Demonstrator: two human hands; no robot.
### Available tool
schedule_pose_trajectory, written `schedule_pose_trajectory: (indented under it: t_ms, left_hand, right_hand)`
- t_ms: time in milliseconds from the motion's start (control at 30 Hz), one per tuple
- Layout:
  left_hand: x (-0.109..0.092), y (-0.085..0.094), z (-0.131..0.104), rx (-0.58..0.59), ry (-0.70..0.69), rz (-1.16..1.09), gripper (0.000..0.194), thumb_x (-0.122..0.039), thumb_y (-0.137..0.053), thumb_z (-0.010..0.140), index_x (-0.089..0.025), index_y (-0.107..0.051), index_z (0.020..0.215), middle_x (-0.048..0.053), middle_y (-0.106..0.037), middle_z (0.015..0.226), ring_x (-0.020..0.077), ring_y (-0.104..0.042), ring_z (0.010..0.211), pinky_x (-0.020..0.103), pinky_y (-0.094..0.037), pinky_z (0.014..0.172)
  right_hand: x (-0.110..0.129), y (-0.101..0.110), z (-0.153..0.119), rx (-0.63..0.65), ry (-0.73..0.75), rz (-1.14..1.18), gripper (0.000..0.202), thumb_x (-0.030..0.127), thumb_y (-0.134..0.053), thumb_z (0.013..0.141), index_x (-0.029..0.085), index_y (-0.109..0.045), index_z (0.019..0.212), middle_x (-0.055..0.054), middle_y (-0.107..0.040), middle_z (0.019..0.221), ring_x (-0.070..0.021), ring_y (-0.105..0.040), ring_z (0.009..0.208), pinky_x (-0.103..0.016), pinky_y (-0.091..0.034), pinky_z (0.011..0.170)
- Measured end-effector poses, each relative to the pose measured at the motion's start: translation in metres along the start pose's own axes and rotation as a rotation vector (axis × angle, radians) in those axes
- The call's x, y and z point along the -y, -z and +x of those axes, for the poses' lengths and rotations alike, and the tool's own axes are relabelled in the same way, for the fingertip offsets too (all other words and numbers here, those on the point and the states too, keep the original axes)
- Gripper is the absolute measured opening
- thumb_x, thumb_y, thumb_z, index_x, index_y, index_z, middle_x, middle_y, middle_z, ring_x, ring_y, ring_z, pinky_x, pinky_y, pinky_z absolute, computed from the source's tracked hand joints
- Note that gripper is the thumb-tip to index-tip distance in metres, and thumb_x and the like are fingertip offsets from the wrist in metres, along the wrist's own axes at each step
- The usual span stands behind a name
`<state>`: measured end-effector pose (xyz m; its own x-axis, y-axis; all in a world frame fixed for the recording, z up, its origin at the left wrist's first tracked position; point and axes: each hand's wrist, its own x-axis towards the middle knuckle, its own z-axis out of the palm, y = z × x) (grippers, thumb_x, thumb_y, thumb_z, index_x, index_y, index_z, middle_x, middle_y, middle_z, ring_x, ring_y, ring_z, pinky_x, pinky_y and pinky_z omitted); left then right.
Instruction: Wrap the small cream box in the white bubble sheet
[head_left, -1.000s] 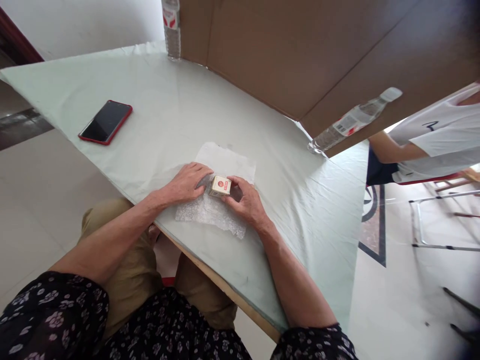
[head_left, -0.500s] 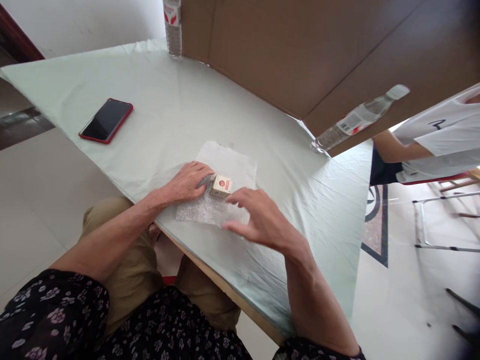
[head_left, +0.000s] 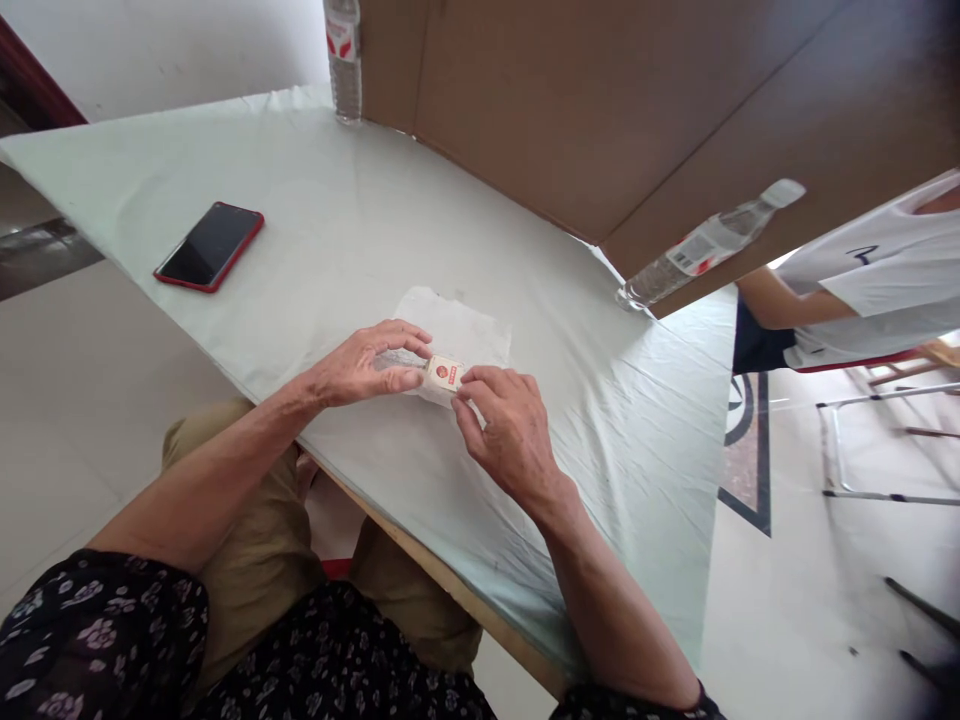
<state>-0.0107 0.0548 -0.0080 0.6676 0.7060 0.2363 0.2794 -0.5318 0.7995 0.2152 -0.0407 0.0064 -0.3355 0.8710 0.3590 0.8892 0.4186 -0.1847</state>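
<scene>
A small cream box (head_left: 445,373) with a red emblem sits on a whitish bubble-wrap sheet (head_left: 469,330). The near part of the sheet is folded up against the box's near side. At the box's right end, my right hand (head_left: 504,420) pinches the folded sheet's edge with thumb and fingers. My left hand (head_left: 371,363) is at the box's left end, thumb and fingers apart, with its fingertips close to the box. Whether its fingertips touch the box or the wrap is hard to tell.
A red-cased phone (head_left: 211,246) lies on the cloth-covered table (head_left: 300,200) at the left. Clear bottles (head_left: 345,65) stand by a large brown cardboard panel (head_left: 570,110). Beyond the panel sits a person in a white shirt (head_left: 892,270).
The near part of the sheet has been folded up against the box. My right hand has closed on its edge, while my left hand's fingers have spread.
</scene>
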Motion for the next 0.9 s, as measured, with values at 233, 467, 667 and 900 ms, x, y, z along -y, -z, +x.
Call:
schedule_pose_trajectory:
  t_ms: [233,467,667,900]
  left_hand:
    - [0.001,-0.021,0.007,-0.074,0.017,0.093,0.021,-0.04,-0.072,0.08,-0.021,-0.066,0.086,0.011,-0.07,0.129,0.0283,-0.063,0.124,0.045,-0.048,0.108]
    - [-0.004,-0.039,0.013,-0.179,0.206,-0.137,0.021,-0.037,-0.067,0.084,-0.019,-0.062,0.074,0.009,-0.076,0.113,0.0251,-0.07,0.109,0.038,-0.054,0.095]
    - [-0.005,-0.042,0.016,-0.2,0.238,-0.174,0.024,-0.039,-0.069,0.079,-0.018,-0.062,0.072,0.009,-0.076,0.103,0.0225,-0.071,0.095,0.034,-0.053,0.084]
    - [-0.006,-0.045,0.016,-0.2,0.269,-0.199,0.022,-0.035,-0.069,0.076,-0.018,-0.06,0.067,0.009,-0.076,0.098,0.0216,-0.069,0.094,0.031,-0.051,0.082]
  right_hand:
    - [-0.025,-0.027,0.013,-0.079,-0.198,0.414,0.014,0.033,-0.056,0.096,0.025,-0.064,0.089,-0.01,-0.072,0.122,-0.0258,-0.066,0.116,-0.042,-0.048,0.098]
    - [-0.035,-0.038,0.018,-0.058,-0.41,0.747,0.02,0.04,-0.061,0.088,0.024,-0.062,0.078,-0.006,-0.076,0.103,-0.0226,-0.07,0.099,-0.038,-0.051,0.093]
    - [-0.033,-0.045,0.016,-0.121,-0.418,0.776,0.018,0.038,-0.063,0.084,0.022,-0.063,0.076,-0.004,-0.075,0.092,-0.019,-0.068,0.087,-0.034,-0.051,0.086]
    - [-0.032,-0.049,0.014,-0.156,-0.416,0.794,0.018,0.037,-0.065,0.084,0.022,-0.064,0.075,-0.001,-0.073,0.081,-0.017,-0.065,0.079,-0.03,-0.049,0.081]
